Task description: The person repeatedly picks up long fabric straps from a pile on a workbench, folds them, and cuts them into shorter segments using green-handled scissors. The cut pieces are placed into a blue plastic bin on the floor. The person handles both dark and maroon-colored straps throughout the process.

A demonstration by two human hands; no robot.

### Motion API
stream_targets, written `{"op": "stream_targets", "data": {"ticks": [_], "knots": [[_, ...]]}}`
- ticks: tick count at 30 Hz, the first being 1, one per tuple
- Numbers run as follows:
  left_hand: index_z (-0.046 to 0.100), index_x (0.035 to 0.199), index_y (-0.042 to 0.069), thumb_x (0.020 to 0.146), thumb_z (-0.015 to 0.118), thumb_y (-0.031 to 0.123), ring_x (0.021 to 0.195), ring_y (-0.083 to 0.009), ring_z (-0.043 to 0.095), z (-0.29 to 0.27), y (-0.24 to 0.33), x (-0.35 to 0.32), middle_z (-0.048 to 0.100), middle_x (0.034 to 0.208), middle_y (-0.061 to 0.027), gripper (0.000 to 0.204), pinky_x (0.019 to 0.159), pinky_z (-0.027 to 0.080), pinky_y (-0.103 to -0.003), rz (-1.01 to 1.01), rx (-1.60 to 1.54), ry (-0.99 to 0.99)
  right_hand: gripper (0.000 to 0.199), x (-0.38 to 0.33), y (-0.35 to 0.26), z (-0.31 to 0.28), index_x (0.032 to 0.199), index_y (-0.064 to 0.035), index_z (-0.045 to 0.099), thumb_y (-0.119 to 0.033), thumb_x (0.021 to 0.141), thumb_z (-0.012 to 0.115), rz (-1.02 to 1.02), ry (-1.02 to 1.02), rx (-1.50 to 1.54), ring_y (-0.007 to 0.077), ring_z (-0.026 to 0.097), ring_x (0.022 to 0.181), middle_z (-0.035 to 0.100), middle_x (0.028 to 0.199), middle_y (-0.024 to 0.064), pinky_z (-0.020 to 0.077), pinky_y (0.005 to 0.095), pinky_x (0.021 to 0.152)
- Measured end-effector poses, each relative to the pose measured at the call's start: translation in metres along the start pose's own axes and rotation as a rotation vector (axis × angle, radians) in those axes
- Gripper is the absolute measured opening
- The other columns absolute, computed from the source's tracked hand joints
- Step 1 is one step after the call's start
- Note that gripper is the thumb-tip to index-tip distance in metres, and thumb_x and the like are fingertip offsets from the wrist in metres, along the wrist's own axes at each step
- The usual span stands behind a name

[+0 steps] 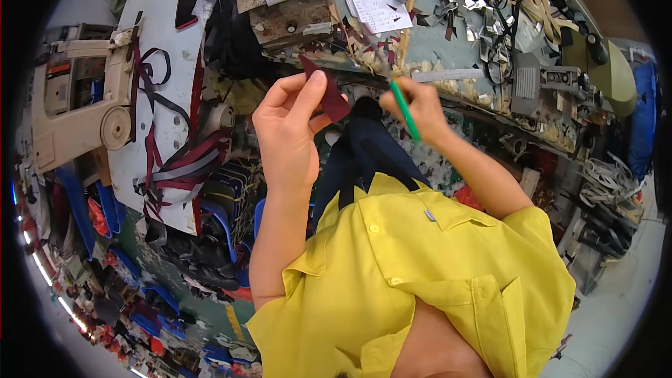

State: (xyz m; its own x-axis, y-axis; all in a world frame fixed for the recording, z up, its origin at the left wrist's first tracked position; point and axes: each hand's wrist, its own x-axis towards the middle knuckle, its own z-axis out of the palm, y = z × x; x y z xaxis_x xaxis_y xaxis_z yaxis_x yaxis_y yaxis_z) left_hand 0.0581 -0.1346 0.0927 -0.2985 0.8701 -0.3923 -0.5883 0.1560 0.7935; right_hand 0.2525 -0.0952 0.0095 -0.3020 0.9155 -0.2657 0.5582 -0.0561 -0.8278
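Note:
A small maroon piece of material (329, 94), thin with pointed corners, is pinched between the thumb and fingers of my left hand (287, 119), raised in front of the bench edge. To its right, my right hand (425, 108) is closed around a green-handled tool (404, 110). A slim metal end blurs up and to the left from that handle, over the bench edge; its exact kind is not clear. The tool's tip and the maroon piece are apart.
The cluttered bench (437, 45) carries maroon and silver scraps, a handwritten paper (378, 10), a ruler (448, 75) and a worn machine (290, 17). At left, a white table (126, 175) holds a phone (187, 0) and maroon and grey straps (183, 168), beside a beige sewing machine (84, 115).

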Motion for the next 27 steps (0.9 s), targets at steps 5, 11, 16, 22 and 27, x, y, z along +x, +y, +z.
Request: {"op": "stream_targets", "data": {"ticks": [5, 11, 16, 22, 27], "knots": [[0.061, 0.093, 0.000, 0.084, 0.063, 0.009, 0.082, -0.0206, 0.065, -0.007, -0.001, 0.009, 0.065, 0.090, -0.0094, 0.012, 0.071, 0.055, -0.031, -0.033, -0.084, 0.075, 0.036, 0.077, 0.131, -0.051, 0.090, 0.0003, 0.064, -0.033, 0.076, 0.067, 0.285, 0.075, -0.891, 0.0360, 0.063, 0.075, 0.065, 0.080, 0.0195, 0.0504, 0.0444, 0.067], [0.059, 0.100, -0.002, 0.086, 0.059, 0.009, 0.093, -0.0236, 0.063, -0.010, -0.005, 0.014, 0.063, 0.100, -0.0114, 0.017, 0.080, 0.052, -0.031, -0.006, -0.166, 0.134, 0.022, 0.057, -0.047, -0.003, 0.093, 0.0009, 0.060, -0.012, 0.078, 0.070, -0.275, 0.100, 0.249, 0.0082, 0.058, 0.070, 0.060, 0.077, 0.0048, 0.0480, 0.0230, 0.061], [0.054, 0.114, -0.004, 0.093, 0.044, 0.035, 0.099, -0.0200, 0.059, -0.004, 0.008, 0.006, 0.060, 0.106, -0.0123, 0.045, 0.088, 0.046, -0.031, -0.001, -0.273, 0.080, 0.027, 0.051, -0.119, 0.030, 0.091, 0.0010, 0.061, -0.006, 0.070, 0.076, -0.648, 0.137, 0.139, 0.0100, 0.060, 0.067, 0.062, 0.079, 0.0052, 0.0492, 0.0212, 0.060], [0.049, 0.120, -0.005, 0.094, 0.039, 0.047, 0.101, -0.0232, 0.057, -0.030, 0.019, 0.003, 0.058, 0.112, -0.0154, 0.059, 0.093, 0.044, -0.034, 0.005, -0.352, 0.119, 0.019, 0.057, -0.130, 0.044, 0.084, -0.0008, 0.066, -0.009, 0.070, 0.075, -0.504, -0.046, 0.349, 0.0118, 0.061, 0.064, 0.063, 0.075, 0.0056, 0.0491, 0.0219, 0.058], [0.049, 0.121, -0.008, 0.088, 0.061, 0.016, 0.092, -0.0161, 0.061, -0.034, 0.015, 0.007, 0.061, 0.107, -0.0125, 0.042, 0.083, 0.050, -0.027, 0.129, -0.142, 0.118, 0.013, 0.062, -0.138, 0.046, 0.083, -0.0012, 0.067, -0.013, 0.079, 0.069, -0.230, -0.243, 0.565, 0.0052, 0.056, 0.062, 0.063, 0.071, 0.0011, 0.0460, 0.0197, 0.054]]}}
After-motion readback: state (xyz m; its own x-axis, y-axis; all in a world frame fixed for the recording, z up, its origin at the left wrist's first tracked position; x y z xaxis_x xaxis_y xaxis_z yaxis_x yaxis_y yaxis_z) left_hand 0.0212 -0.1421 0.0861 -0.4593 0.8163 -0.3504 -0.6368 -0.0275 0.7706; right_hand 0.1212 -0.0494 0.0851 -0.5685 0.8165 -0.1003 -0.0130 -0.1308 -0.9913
